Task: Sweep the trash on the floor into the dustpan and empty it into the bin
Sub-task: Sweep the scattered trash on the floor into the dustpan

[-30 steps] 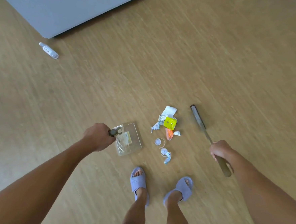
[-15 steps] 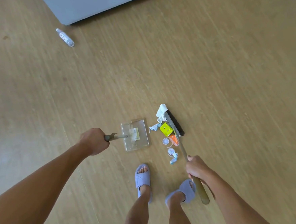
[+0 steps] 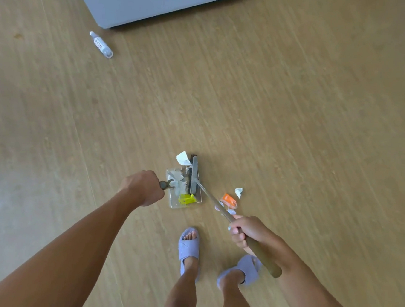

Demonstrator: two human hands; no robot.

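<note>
Sweeping litter off a pale wooden floor (image 3: 295,112), a person holds a dark-bristled brush head (image 3: 194,175) on a long olive stick (image 3: 257,248) over the right side of a clear plastic dustpan (image 3: 176,203), the desk editor reads aloud. "Hands?"

"Left hand (image 3: 142,190) fisted round the dustpan's dark handle, left of the pan. Right hand (image 3: 246,233) near right, fingers curled tight on the stick. A yellow boxy scrap (image 3: 187,198) lies inside the pan, and a crumpled white paper (image 3: 182,158) sits just off its far edge."

"What's missed?"

"An orange wrapper (image 3: 229,199) and a small white paper wad (image 3: 238,192) lie on the floor right of the pan, on the wrong side of the bristles, with pale round bits (image 3: 231,212) half hidden by the stick. A small clear bottle (image 3: 101,45) lies far left, near a grey cabinet (image 3: 159,1). No bin in shot."

"So how should the stroke go?"

"My reading: press the pan's lip flat so nothing slips under, set the brush down beyond the orange wrapper, then draw leftward in short, low strokes. Light paper will likely skip, so go gently. The far paper wants a pull toward the near side. Fetch the bottle last."
</note>
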